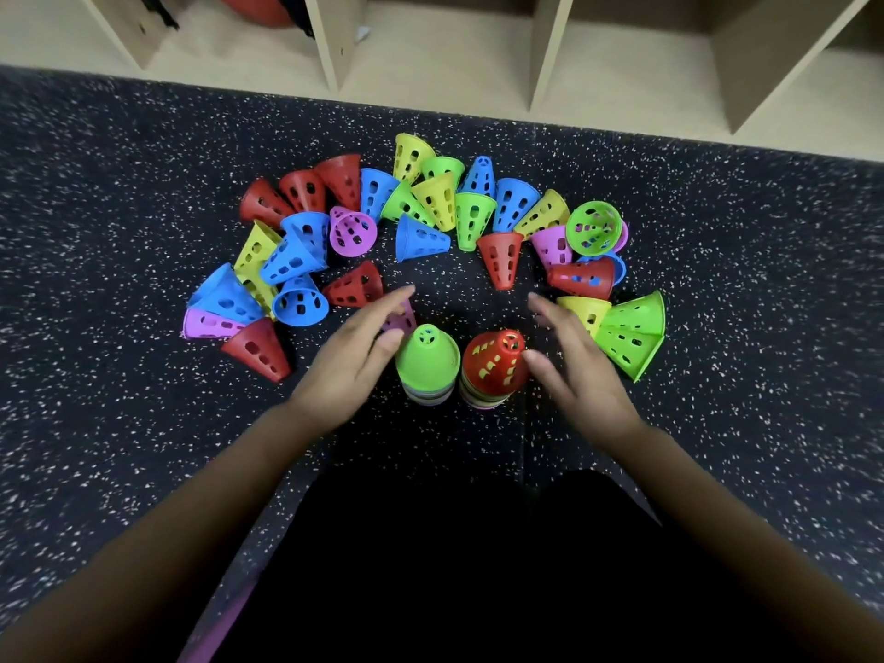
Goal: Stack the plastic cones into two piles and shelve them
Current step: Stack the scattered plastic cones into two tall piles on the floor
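Dark lap below, purple cone half hidden behind left hand

two cone stacks, scattered cones, open hands

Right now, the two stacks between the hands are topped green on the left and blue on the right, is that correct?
Not quite: the head view shows the right stack topped by a red cone, not blue; the left stack is green-topped.
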